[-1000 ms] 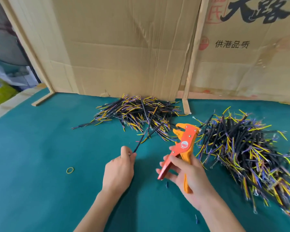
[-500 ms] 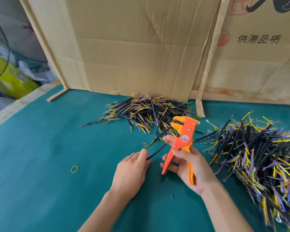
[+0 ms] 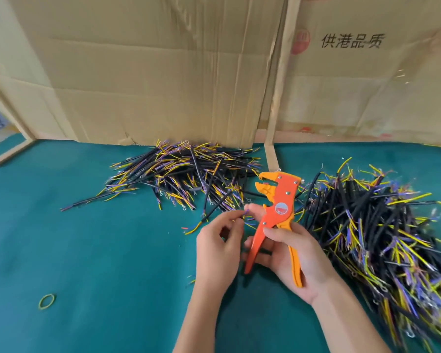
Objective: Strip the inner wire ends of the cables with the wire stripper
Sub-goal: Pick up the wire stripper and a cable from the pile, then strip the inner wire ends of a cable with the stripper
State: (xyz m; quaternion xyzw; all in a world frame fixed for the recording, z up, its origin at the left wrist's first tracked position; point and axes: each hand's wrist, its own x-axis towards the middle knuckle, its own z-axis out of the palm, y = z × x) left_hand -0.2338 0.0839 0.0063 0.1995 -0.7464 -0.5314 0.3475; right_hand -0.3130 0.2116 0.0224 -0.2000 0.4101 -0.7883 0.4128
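My right hand (image 3: pixel 293 261) grips the handles of an orange wire stripper (image 3: pixel 278 207), whose jaws point up and left above the green table. My left hand (image 3: pixel 217 248) sits just left of the stripper and pinches the thin purple and yellow wire ends of a short black cable (image 3: pixel 242 214), close to my right thumb and below the jaws. The rest of that cable is hard to tell apart from the pile behind it. A pile of black cables (image 3: pixel 186 174) with yellow and purple ends lies behind my hands. A bigger pile (image 3: pixel 382 230) spreads to the right.
Cardboard sheets (image 3: pixel 163 72) stand upright along the back of the green table (image 3: pixel 87 250). A wooden strip (image 3: pixel 271 155) lies between the two piles. A yellow rubber band (image 3: pixel 47 301) lies at the left front, and small snippets of insulation dot the mat near my hands.
My left hand has drawn in toward the stripper and turned its cable, now pinching the wire ends. The stripper has stayed upright in my right hand. The camera has shifted closer.
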